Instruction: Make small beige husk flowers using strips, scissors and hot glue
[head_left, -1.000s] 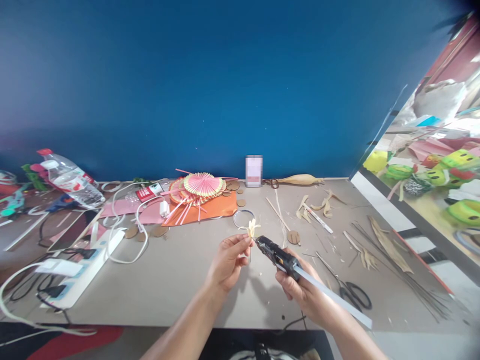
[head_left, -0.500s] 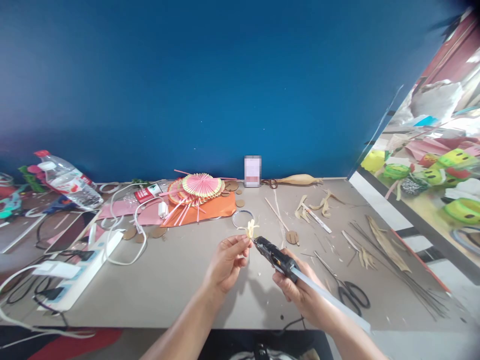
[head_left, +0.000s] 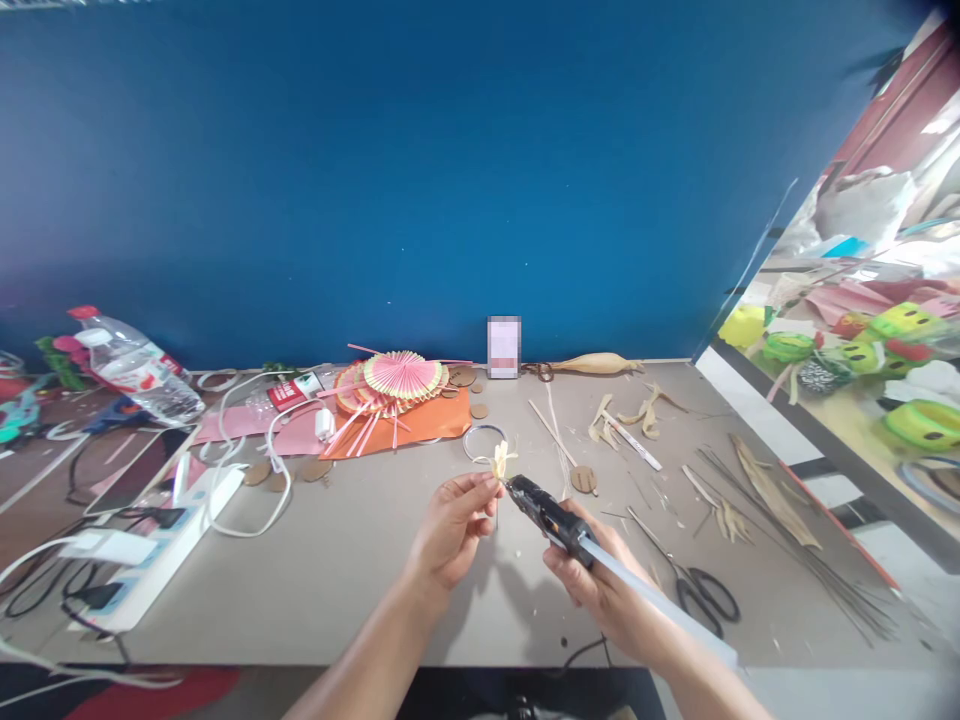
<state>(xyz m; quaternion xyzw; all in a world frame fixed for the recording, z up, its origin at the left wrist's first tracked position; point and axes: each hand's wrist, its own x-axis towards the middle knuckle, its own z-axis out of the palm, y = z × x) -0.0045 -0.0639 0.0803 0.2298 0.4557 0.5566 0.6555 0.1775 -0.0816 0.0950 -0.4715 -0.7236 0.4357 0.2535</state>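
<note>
Between thumb and fingertips, my left hand [head_left: 459, 525] pinches a small pale-yellow flower [head_left: 501, 460] that looks made of dried husk, its petals pointing up. My right hand [head_left: 592, 555] is wrapped round a black hot glue gun [head_left: 551, 515]. A long whitish glue stick [head_left: 652, 595] runs out of the gun's back end over my right forearm. The nozzle points up and left, right at the flower's base; whether it touches I cannot tell. Behind the flower lies a thin ring [head_left: 484, 430] on the table. Black-handled scissors [head_left: 705, 595] lie to the right of my right hand.
A white power strip [head_left: 165, 560] with tangled cords lies on the left, near plastic bottles [head_left: 139, 365]. Pink paper fans [head_left: 405, 378] rest on orange paper [head_left: 442, 420]. Dried husks [head_left: 772, 490], thin wires [head_left: 817, 570] and a marker [head_left: 637, 445] lie on the right. A blue wall [head_left: 450, 180] stands behind.
The view has shifted very slightly. Both hands, the flower and the glue gun hold nearly the same places.
</note>
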